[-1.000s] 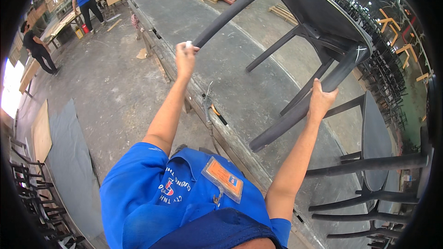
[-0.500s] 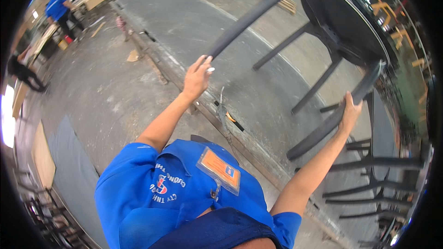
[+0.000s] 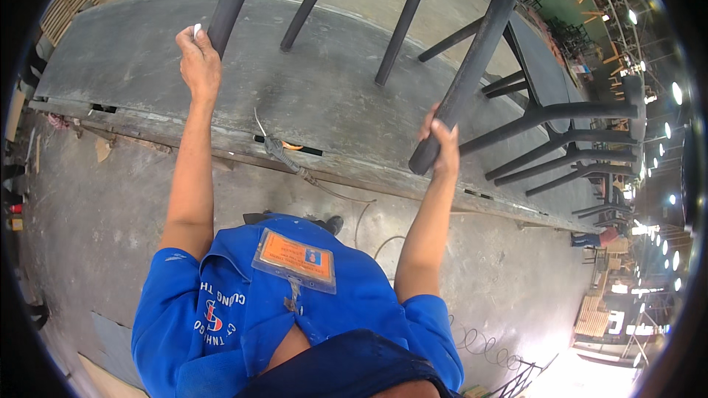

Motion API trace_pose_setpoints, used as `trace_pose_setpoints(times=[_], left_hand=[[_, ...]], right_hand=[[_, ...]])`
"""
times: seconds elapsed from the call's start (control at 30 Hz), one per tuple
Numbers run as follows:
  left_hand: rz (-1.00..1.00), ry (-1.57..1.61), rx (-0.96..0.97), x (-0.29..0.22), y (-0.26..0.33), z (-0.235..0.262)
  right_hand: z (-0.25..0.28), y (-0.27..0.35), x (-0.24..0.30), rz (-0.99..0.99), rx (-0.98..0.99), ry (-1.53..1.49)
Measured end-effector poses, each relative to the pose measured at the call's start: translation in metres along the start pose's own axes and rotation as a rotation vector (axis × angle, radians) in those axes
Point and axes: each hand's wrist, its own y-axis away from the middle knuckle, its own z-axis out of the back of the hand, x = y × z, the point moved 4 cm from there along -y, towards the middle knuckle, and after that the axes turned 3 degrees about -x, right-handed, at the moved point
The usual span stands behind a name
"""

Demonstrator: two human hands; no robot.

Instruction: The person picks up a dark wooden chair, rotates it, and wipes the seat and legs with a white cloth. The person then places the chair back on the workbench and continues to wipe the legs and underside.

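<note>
A dark grey chair (image 3: 413,0) is held up in front of me, its legs pointing down toward me. My left hand (image 3: 198,59) is closed round the end of one leg at the upper left, with a small white bit showing at the fingers. My right hand (image 3: 441,141) grips the end of another leg at the centre right. Both arms are stretched out over a long grey workbench (image 3: 147,51). My blue shirt with an orange badge (image 3: 295,258) fills the lower part of the view.
Several more dark chairs (image 3: 575,140) stand in a row at the right end of the bench. A tool with a cord (image 3: 284,151) lies on the bench's near edge. Wooden pallets (image 3: 70,4) sit at the upper left. The concrete floor (image 3: 88,206) lies below.
The chair has swung upward and closer, its legs now pointing toward me. Both hands kept their grip on the legs and the view has tilted toward the bench.
</note>
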Motion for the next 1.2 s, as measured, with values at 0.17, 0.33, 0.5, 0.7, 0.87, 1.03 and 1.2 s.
trace_pose_setpoints(times=[0.17,0.33,0.5,0.7,0.87,1.03,1.2], left_hand=[[0.002,-0.01,0.032,-0.005,-0.001,0.001],[0.057,-0.01,0.062,-0.006,-0.006,0.001],[0.091,0.07,0.074,-0.004,-0.007,0.005],[0.072,0.001,-0.06,0.019,-0.004,0.009],[-0.03,0.063,-0.241,0.052,-0.043,0.021],[0.027,0.397,-0.47,0.034,-0.028,0.033],[0.335,0.712,0.517,-0.053,0.143,0.002]], right_hand=[[0.006,0.052,-0.043,-0.189,0.069,-0.203],[0.003,0.043,-0.019,-0.18,-0.155,0.257],[-0.006,0.019,-0.004,-0.099,-0.273,0.235],[-0.019,0.045,-0.023,0.005,-0.301,0.38],[-0.082,0.101,-0.065,0.031,-0.312,0.448],[-0.124,0.113,-0.092,0.141,-0.14,0.187],[-0.123,0.118,-0.102,0.005,0.155,0.129]])
